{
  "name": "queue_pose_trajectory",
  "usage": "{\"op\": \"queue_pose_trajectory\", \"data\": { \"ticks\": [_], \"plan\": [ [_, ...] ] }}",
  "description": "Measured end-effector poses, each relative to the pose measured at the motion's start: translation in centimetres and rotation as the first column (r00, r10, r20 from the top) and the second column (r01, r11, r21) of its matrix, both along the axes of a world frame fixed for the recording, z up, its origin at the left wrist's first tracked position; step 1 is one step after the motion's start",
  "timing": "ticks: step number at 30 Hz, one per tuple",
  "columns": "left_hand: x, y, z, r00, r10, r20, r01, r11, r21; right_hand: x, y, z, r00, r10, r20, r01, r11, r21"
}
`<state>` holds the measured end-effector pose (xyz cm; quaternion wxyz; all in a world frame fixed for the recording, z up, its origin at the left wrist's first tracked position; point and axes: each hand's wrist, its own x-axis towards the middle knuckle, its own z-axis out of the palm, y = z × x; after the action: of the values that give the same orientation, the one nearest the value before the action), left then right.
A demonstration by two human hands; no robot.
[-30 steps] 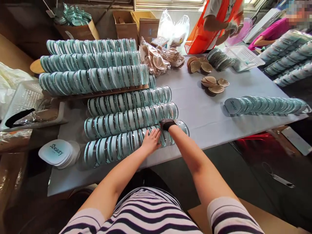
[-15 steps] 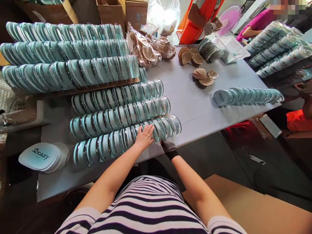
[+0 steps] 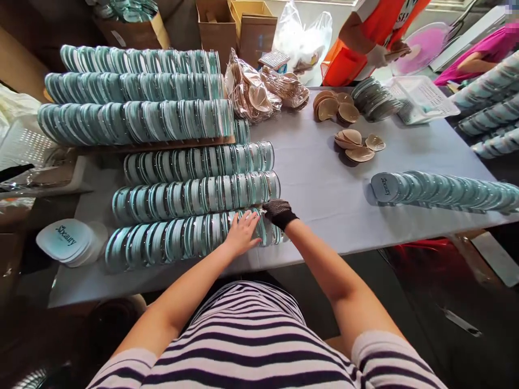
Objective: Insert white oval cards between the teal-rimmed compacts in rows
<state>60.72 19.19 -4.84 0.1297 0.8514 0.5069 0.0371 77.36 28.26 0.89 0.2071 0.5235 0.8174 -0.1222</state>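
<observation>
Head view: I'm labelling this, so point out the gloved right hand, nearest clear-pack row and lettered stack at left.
Gloved right hand (image 3: 279, 212): head view, back of the glove.
Nearest clear-pack row (image 3: 175, 240): head view, its middle.
Lettered stack (image 3: 65, 240): head view, top piece's face.

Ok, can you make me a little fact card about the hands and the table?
Left hand: bare, fingers spread on the nearest row of shiny packs
Right hand: gloved, at that row, nearer its right end
Table: pale cover
Near left corner: pale stack marked "beauty"
Far side: tan cups, white basket
Beyond: person in orange vest
</observation>
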Motion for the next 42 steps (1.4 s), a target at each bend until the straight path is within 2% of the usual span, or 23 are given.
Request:
{"op": "queue_pose_trajectory", "data": {
  "ticks": [4, 8, 14, 17, 19, 22, 25, 28, 31, 33, 35, 37, 39, 42],
  "plan": [
    [1.7, 0.8, -0.5, 0.998, 0.023, -0.056, -0.025, 0.999, -0.040, -2.4, 2.8, -0.8, 0.988, 0.153, 0.005, -0.151, 0.982, -0.114],
    [1.4, 0.9, -0.8, 0.997, 0.037, -0.070, -0.040, 0.998, -0.042, -1.7, 3.2, -1.6, 0.965, 0.263, -0.018, -0.263, 0.954, -0.147],
    [1.1, 0.7, -0.8, 0.994, 0.027, -0.110, -0.031, 0.999, -0.033, -2.0, 3.0, -0.3, 0.946, 0.324, -0.010, -0.321, 0.930, -0.177],
    [1.1, 0.7, -0.8, 0.992, 0.036, -0.119, -0.039, 0.999, -0.024, -0.6, 0.4, -0.5, 0.959, 0.272, -0.082, -0.279, 0.956, -0.092],
    [1.1, 0.7, -0.8, 0.993, 0.043, -0.113, -0.045, 0.999, -0.015, 1.2, -2.9, -1.9, 0.966, 0.192, -0.175, -0.203, 0.978, -0.046],
    [1.2, 0.6, -0.8, 0.993, 0.044, -0.105, -0.045, 0.999, -0.007, 3.7, -8.6, -5.6, 0.968, 0.019, -0.249, -0.050, 0.991, -0.120],
    [1.0, 0.5, -0.9, 0.994, 0.044, -0.100, -0.045, 0.999, -0.006, 4.7, -13.0, -9.1, 0.966, -0.147, -0.214, 0.102, 0.972, -0.211],
    [0.9, 0.4, -0.7, 0.994, 0.051, -0.091, -0.053, 0.998, -0.015, 4.9, -14.4, -10.1, 0.959, -0.206, -0.194, 0.159, 0.960, -0.230],
    [1.6, 0.7, -0.3, 0.995, 0.060, -0.081, -0.063, 0.997, -0.034, 5.6, -12.2, -7.7, 0.930, -0.250, -0.271, 0.230, 0.968, -0.104],
    [2.7, 1.1, 0.0, 0.998, 0.025, -0.063, -0.027, 0.999, -0.035, 6.2, -8.8, -5.1, 0.915, -0.286, -0.286, 0.310, 0.950, 0.040],
    [4.2, 1.6, 0.1, 0.998, -0.041, -0.045, 0.039, 0.999, -0.036, 6.5, -4.5, -2.7, 0.942, -0.264, -0.208, 0.292, 0.949, 0.116],
    [5.4, 2.1, -0.2, 0.996, -0.084, -0.040, 0.083, 0.996, -0.041, 5.8, -0.2, -1.1, 0.981, -0.189, -0.046, 0.189, 0.982, -0.012],
    [6.2, 2.4, -0.6, 0.994, -0.100, -0.047, 0.098, 0.994, -0.043, 4.5, 3.1, -0.4, 0.994, -0.108, 0.021, 0.110, 0.984, -0.139],
    [6.3, 2.5, -1.3, 0.992, -0.106, -0.064, 0.104, 0.994, -0.026, 2.9, 5.1, -0.1, 1.000, -0.021, 0.018, 0.024, 0.978, -0.209]
  ]
}}
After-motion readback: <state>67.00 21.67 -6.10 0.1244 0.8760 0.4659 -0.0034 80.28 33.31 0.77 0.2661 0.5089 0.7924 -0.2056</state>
